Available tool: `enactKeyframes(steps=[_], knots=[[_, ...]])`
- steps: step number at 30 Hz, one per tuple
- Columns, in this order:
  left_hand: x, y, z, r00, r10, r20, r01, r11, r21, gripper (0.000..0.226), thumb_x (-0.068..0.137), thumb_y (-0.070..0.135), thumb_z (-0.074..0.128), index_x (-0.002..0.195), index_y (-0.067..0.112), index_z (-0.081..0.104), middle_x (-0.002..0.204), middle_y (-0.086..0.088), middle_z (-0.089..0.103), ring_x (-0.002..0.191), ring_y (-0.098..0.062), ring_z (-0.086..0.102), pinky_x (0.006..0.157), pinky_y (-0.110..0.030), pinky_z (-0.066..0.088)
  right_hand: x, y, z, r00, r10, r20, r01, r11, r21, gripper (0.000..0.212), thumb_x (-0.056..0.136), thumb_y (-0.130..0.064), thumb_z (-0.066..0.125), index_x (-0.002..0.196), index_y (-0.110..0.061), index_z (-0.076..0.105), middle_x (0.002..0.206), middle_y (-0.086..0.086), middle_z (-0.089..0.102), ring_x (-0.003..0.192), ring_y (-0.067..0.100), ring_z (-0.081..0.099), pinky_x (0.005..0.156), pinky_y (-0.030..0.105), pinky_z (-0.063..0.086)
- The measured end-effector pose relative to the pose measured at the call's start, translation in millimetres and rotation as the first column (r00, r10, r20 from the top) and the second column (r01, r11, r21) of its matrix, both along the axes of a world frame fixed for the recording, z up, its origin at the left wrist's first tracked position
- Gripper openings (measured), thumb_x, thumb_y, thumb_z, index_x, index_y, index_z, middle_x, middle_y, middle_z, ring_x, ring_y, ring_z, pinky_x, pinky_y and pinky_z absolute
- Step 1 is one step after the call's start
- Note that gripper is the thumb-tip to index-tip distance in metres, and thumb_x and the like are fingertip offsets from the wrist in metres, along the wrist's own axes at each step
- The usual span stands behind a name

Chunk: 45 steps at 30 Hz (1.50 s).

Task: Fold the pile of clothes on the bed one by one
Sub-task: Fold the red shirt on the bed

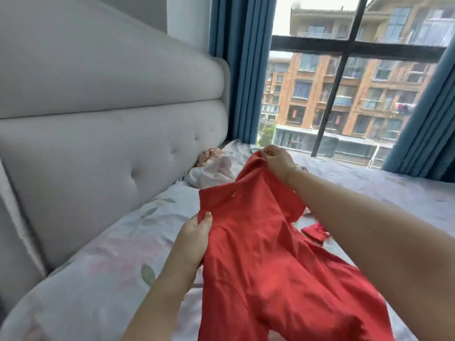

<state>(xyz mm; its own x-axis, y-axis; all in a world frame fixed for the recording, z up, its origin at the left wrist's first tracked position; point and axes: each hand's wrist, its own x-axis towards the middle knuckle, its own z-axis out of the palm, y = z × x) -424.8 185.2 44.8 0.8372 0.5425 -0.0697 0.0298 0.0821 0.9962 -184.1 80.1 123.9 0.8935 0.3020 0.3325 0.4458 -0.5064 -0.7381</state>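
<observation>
Beside my grey tufted upholstered headboard [110, 134], blue pleated curtains [242, 70] frame a black-barred daylit window [344, 77] facing brick apartment blocks [364, 94].

Red garment [266, 254] spread above the bed [103, 267], held at two points. Left hand [194, 237] grips its near-left edge, thumb on top of the cloth. Right hand [277, 159] pinches the far top corner, lifted. Beyond the garment, against the grey headboard [98, 134], a pale pink bundle of clothes [211, 168]. Right of the garment, a small red piece [316, 231] lies on the floral sheet. Window [344, 94] and blue curtains [242, 70] behind the garment.
</observation>
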Motion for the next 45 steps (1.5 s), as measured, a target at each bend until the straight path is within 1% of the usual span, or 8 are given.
enactKeyframes(steps=[5, 13, 18, 23, 26, 33, 39, 45], knots=[[-4.6, 70.9, -87.3, 0.956, 0.225, -0.188, -0.218, 0.974, 0.055, 0.037, 0.101, 0.035, 0.044, 0.130, 0.018, 0.060, 0.127, 0.001, 0.062, 0.120, -0.022, 0.057, 0.109, -0.040, 0.039, 8.5, 111.9, -109.9, 0.983, 0.129, -0.128, -0.141, 0.986, -0.086, 0.023, 0.095, -0.022, 0.055, 0.098, -0.005, 0.070, 0.098, 0.007, 0.068, 0.095, 0.021, 0.060, 0.076, 0.026, 0.042], [-16.9, 128.5, -123.5, 0.817, 0.457, -0.352, -0.163, 0.769, 0.619, 0.012, 0.091, 0.025, 0.062, 0.092, 0.014, 0.059, 0.080, -0.003, 0.067, 0.089, -0.031, 0.063, 0.069, -0.035, 0.042, 25.9, 177.9, -214.1, 0.956, 0.255, -0.146, -0.272, 0.956, -0.109, 0.014, 0.089, -0.011, 0.058, 0.099, -0.011, 0.068, 0.099, 0.006, 0.069, 0.096, 0.017, 0.060, 0.078, 0.023, 0.040], [-8.7, 101.6, -110.6, 0.848, 0.512, 0.136, -0.380, 0.408, 0.830, 0.037, 0.070, -0.006, 0.068, 0.096, 0.014, 0.052, 0.097, -0.004, 0.054, 0.094, -0.029, 0.052, 0.078, -0.041, 0.044, 24.8, 163.0, -213.1, 0.864, 0.383, -0.327, -0.419, 0.907, -0.045, 0.065, 0.092, -0.016, 0.061, 0.149, -0.016, 0.030, 0.133, 0.005, 0.059, 0.124, 0.017, 0.053, 0.110, 0.032, 0.036], [33.1, 94.7, -125.6, 0.998, 0.006, -0.058, 0.052, 0.352, 0.935, 0.031, 0.083, 0.035, 0.055, 0.112, 0.034, 0.065, 0.128, 0.013, 0.060, 0.129, -0.012, 0.046, 0.113, -0.040, 0.027, -0.4, 125.1, -204.2, 0.882, 0.425, -0.202, -0.462, 0.864, -0.199, 0.044, 0.093, -0.011, 0.058, 0.137, -0.011, 0.052, 0.144, 0.010, 0.048, 0.129, 0.017, 0.046, 0.111, 0.025, 0.030], [46.9, 107.5, -141.3, 0.929, 0.227, -0.293, 0.227, 0.277, 0.934, 0.051, 0.096, 0.049, 0.038, 0.146, 0.037, 0.037, 0.155, 0.014, 0.032, 0.147, -0.013, 0.017, 0.119, -0.041, 0.001, -13.2, 92.3, -205.4, 0.858, 0.470, -0.204, -0.512, 0.812, -0.282, 0.047, 0.093, -0.012, 0.059, 0.139, -0.014, 0.050, 0.151, 0.010, 0.038, 0.141, 0.016, 0.032, 0.116, 0.022, 0.019], [51.4, 109.2, -137.2, 0.736, 0.412, -0.537, 0.385, 0.398, 0.833, 0.067, 0.096, 0.062, 0.027, 0.155, 0.036, 0.009, 0.163, -0.001, 0.003, 0.149, -0.026, 0.003, 0.120, -0.048, 0.001, -66.3, -20.1, -197.0, 0.824, 0.530, -0.202, -0.562, 0.712, -0.421, 0.042, 0.090, -0.011, 0.064, 0.132, -0.010, 0.057, 0.140, 0.007, 0.050, 0.133, 0.014, 0.042, 0.109, 0.013, 0.023], [42.1, 35.2, -106.2, 0.735, 0.463, -0.497, 0.296, 0.441, 0.848, 0.046, 0.095, 0.037, 0.045, 0.138, 0.021, 0.046, 0.153, -0.007, 0.032, 0.141, -0.033, 0.026, 0.114, -0.054, 0.018, -99.1, -159.7, -213.3, 0.941, 0.333, -0.054, -0.320, 0.833, -0.452, 0.027, 0.086, -0.011, 0.069, 0.112, -0.018, 0.069, 0.117, -0.004, 0.066, 0.110, 0.005, 0.058, 0.099, 0.021, 0.041], [10.1, -86.4, -123.0, 0.812, -0.161, -0.561, 0.580, 0.126, 0.805, 0.033, 0.088, 0.035, 0.058, 0.120, 0.026, 0.054, 0.124, 0.000, 0.050, 0.118, -0.022, 0.050, 0.090, -0.035, 0.042, -119.4, -259.6, -226.7, 0.951, -0.300, -0.070, 0.247, 0.880, -0.404, 0.009, 0.086, -0.013, 0.062, 0.088, -0.020, 0.068, 0.090, 0.002, 0.069, 0.082, 0.019, 0.062, 0.075, 0.028, 0.041]])
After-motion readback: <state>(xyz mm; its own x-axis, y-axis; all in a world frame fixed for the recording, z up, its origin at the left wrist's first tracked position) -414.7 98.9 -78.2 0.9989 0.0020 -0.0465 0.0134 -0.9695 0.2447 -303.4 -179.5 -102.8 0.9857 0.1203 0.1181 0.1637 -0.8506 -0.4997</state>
